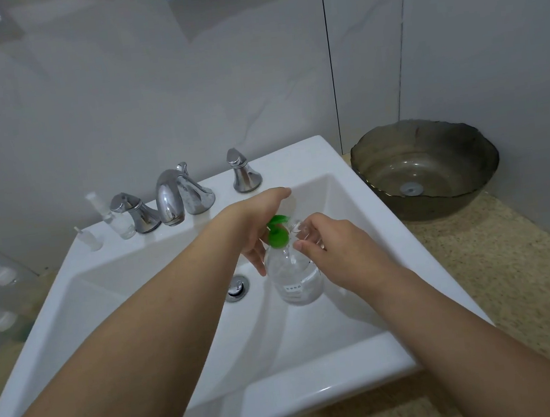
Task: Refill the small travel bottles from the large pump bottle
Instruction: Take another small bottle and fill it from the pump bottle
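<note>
The large clear pump bottle with a green pump head stands over the white sink basin. My left hand lies on top of the green pump, palm down, fingers reaching past it. My right hand holds a small clear travel bottle right beside the pump's nozzle; most of that bottle is hidden by my fingers. Another small clear bottle stands on the sink ledge at the left, with a small white spray cap beside it.
A chrome faucet with two handles sits at the back of the sink. A dark glass bowl stands on the speckled counter to the right. Towels hang at the upper left. The drain lies left of the pump bottle.
</note>
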